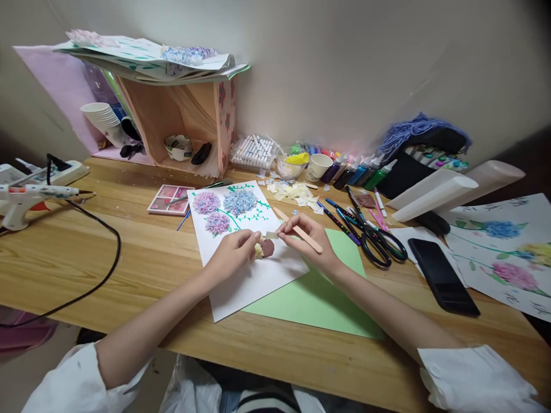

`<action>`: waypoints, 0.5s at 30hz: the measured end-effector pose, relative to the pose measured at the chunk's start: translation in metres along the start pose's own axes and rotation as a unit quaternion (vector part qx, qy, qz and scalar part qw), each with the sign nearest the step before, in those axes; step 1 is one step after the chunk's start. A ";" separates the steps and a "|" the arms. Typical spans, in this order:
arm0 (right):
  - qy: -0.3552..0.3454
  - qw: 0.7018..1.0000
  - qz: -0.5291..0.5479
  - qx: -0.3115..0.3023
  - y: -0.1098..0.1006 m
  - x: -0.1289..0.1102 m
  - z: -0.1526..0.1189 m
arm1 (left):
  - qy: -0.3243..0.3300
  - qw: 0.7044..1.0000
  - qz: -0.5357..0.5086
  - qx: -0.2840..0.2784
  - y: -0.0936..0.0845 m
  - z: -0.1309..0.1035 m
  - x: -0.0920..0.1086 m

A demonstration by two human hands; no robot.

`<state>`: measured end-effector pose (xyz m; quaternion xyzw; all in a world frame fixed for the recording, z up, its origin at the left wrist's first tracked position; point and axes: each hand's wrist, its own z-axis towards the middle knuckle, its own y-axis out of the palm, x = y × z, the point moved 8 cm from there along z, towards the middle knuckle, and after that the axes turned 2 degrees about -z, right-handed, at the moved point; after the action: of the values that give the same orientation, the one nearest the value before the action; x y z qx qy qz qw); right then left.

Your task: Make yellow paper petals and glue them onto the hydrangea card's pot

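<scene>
My right hand (pixel 310 241) is closed around a flat wooden craft stick (pixel 307 238). Its fingertips also pinch a small pale paper piece (pixel 271 235). Close by on the left, my left hand (pixel 235 252) has its fingertips pressed together; what they hold is too small to make out. Both hands are over a white sheet (pixel 232 292) bearing pink and blue flower heads (pixel 239 202) with green painted stems. Beneath the fingers on that sheet are a brown patch (pixel 267 248) and a pale yellow cluster (pixel 259 250), partly hidden by my left hand.
Green paper (pixel 318 310) lies under the white sheet. Pale paper scraps (pixel 297 194) are scattered behind it. Black scissors (pixel 379 244), pens and a phone (pixel 443 275) lie at right. A glue gun (pixel 30 198) with a looping cable (pixel 116 252) occupies the left side.
</scene>
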<state>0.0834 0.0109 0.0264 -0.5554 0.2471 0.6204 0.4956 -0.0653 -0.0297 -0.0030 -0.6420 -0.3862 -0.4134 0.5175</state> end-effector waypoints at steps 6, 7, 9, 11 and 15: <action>-0.257 0.952 -0.150 -0.067 0.020 -0.031 -0.024 | -0.107 0.988 -0.078 -0.081 0.013 -0.001 -0.012; -0.279 0.945 -0.157 -0.076 0.022 -0.033 -0.026 | -0.106 0.988 -0.077 -0.081 0.012 -0.001 -0.011; -0.285 0.943 -0.156 -0.078 0.022 -0.033 -0.029 | -0.099 0.989 -0.070 -0.087 0.010 -0.001 -0.011; -0.238 0.959 -0.139 -0.064 0.017 -0.027 -0.027 | -0.090 0.990 -0.041 -0.100 0.009 -0.002 -0.012; -0.088 0.995 -0.020 -0.054 0.006 -0.001 -0.024 | -0.061 0.990 0.057 -0.112 0.007 -0.003 -0.017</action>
<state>0.0884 -0.0126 0.0194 -0.5296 0.1581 0.6692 0.4968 -0.0653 -0.0348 -0.0214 -0.7407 -0.3318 -0.3838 0.4404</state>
